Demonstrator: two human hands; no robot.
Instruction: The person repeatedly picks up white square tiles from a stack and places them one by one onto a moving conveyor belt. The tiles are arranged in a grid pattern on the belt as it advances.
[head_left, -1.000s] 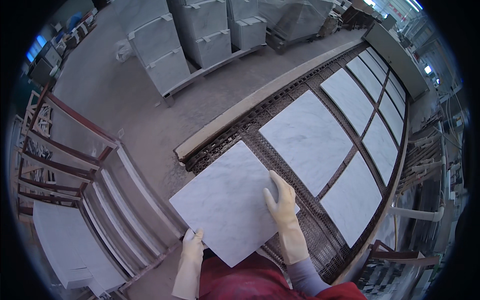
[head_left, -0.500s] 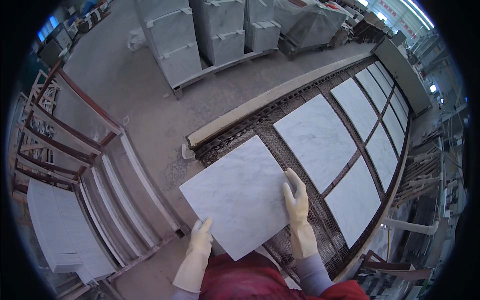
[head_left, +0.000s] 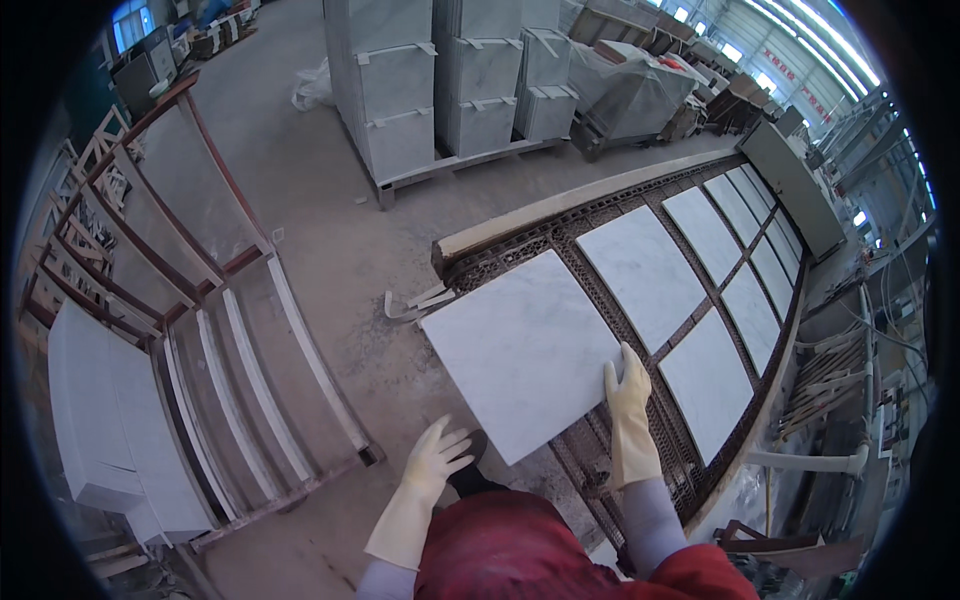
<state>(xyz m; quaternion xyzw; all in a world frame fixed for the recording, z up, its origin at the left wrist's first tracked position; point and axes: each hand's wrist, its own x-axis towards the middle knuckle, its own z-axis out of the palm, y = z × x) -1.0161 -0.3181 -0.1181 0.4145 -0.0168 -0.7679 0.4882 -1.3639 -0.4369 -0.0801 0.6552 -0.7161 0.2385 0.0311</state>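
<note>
Right hand [head_left: 632, 412], in a pale rubber glove, lies flat on the near right edge of a white marble tile [head_left: 522, 350], fingers straight, not really gripping. The tile sits at the near end of the grated conveyor [head_left: 600, 460], its left corner poking out past the frame. Left hand [head_left: 432, 462] hangs at about 7 o'clock from the tile, fingers spread, just off its edge, touching nothing. More tiles [head_left: 640, 272] lie further up the belt around 1 o'clock. A steel rack [head_left: 230, 330] stands at 9.
</note>
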